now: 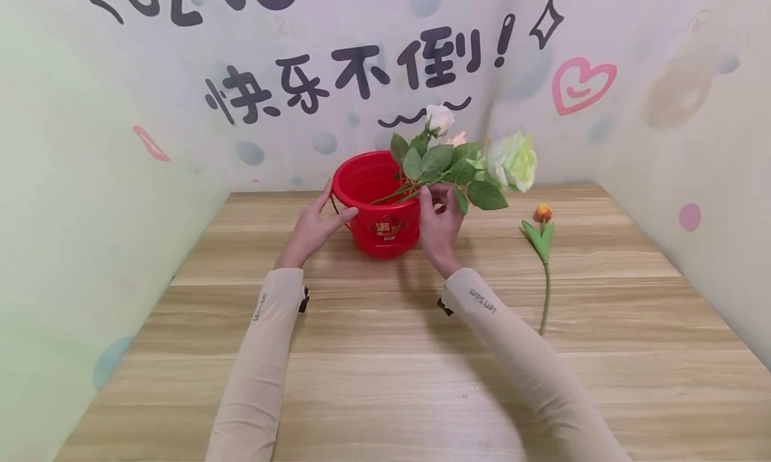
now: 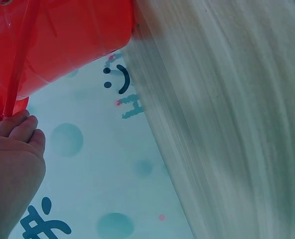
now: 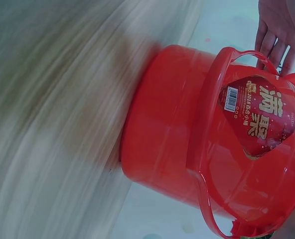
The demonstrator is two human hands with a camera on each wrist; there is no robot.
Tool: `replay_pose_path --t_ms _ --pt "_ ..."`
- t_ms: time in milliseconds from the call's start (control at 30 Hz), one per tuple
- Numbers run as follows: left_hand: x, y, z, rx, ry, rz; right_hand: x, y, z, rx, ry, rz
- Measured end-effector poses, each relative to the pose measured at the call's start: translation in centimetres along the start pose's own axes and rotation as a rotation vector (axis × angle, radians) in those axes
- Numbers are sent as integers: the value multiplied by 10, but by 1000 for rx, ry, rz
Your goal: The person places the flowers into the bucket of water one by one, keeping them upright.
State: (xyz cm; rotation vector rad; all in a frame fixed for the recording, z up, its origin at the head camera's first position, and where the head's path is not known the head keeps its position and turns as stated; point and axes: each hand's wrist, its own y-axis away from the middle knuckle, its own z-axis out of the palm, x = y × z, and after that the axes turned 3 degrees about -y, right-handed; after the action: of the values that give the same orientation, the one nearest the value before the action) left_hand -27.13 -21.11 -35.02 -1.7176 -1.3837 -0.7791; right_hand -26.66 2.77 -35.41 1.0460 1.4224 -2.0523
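A red plastic bucket stands at the back of the table. My left hand rests against its left side, thumb at the front of the rim and straight fingers along the outer wall. Artificial roses lean out over the right rim: a white rose, a pale pink rose partly hidden, and a white-green rose. At that rim my right hand pinches the white-green rose's stem, its fingertips partly covered by leaves. The right wrist view shows the bucket's label and my left hand.
An orange tulip with a green stem lies on the wooden table, right of the bucket. A printed cloth backdrop hangs behind and at both sides. The bucket's handle hangs across its front.
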Motion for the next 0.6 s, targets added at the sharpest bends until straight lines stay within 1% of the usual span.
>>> replay_pose_path --t_ms 167,333,500,600 --pt "1 1 -1 -4 -20 -17 -2 1 -1 -7 0 8" --pt "1 1 -2 -14 -21 -23 -1 0 -1 -8 -10 22" --pt "1 1 -2 -12 -9 -11 -2 1 1 -14 -43 102" --pt "1 1 -1 -7 -3 7 -3 2 2 -15 -69 144"
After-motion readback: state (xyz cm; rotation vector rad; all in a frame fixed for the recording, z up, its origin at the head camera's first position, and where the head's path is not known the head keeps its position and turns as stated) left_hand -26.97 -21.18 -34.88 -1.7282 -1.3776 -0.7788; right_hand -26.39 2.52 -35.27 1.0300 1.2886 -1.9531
